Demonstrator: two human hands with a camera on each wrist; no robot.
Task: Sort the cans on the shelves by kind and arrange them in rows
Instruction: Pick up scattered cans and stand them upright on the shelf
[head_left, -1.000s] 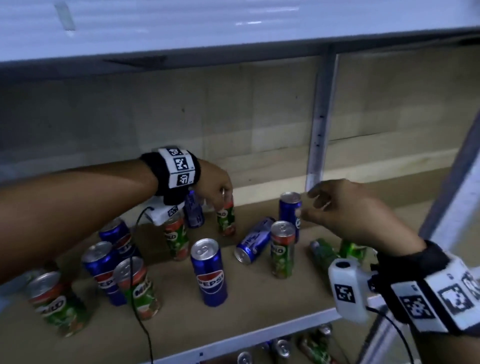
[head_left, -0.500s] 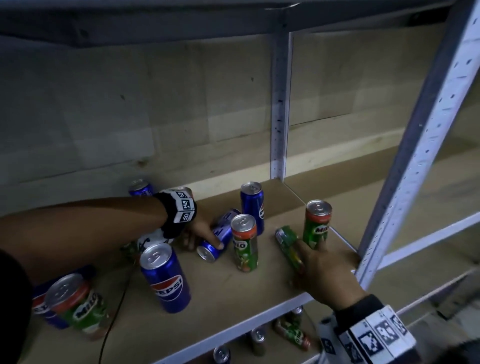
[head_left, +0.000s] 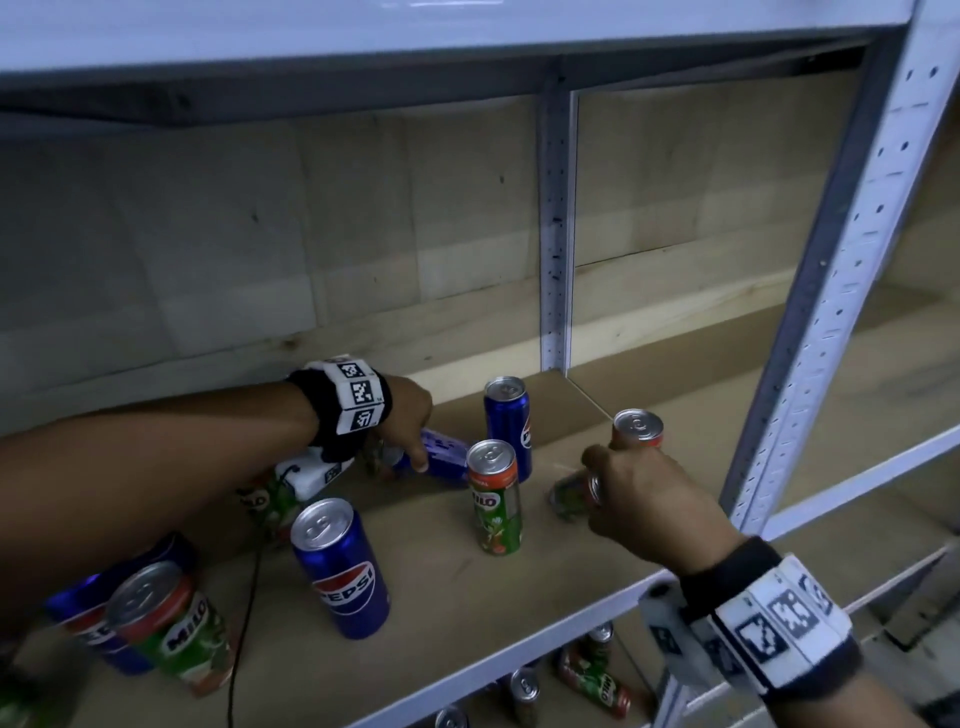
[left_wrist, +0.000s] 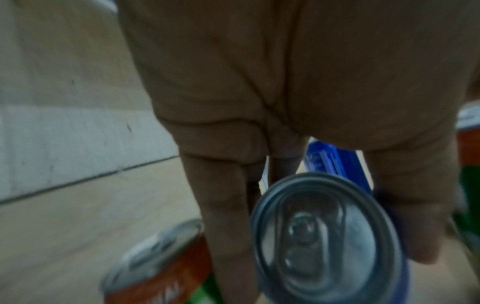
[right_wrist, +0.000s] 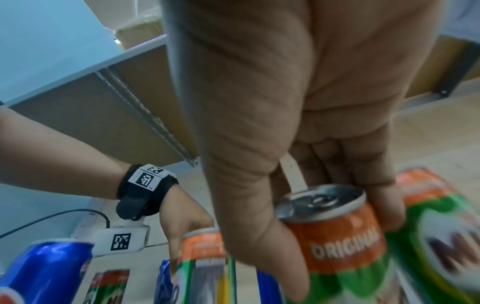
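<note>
This looks like a stockroom or shop storage area, shown by the metal shelving unit with perforated grey uprights (head_left: 831, 270), fibreboard shelves (head_left: 426, 582) backed by bare pale wall panels (head_left: 260, 244), and many Pepsi cans (head_left: 343, 566) and Milo cans (head_left: 496, 499) spread over two levels.

bare forearms — each wrist wears a black strap (head_left: 727, 574) with white coded-marker blocks (head_left: 358, 397) and a small white camera (right_wrist: 122, 239), thin black cable (head_left: 249, 597) trailing.

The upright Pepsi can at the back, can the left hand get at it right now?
Probably not yet: the left hand already grips a tipped Pepsi can. The upright Pepsi can stands just beyond it, with nothing between.
</note>
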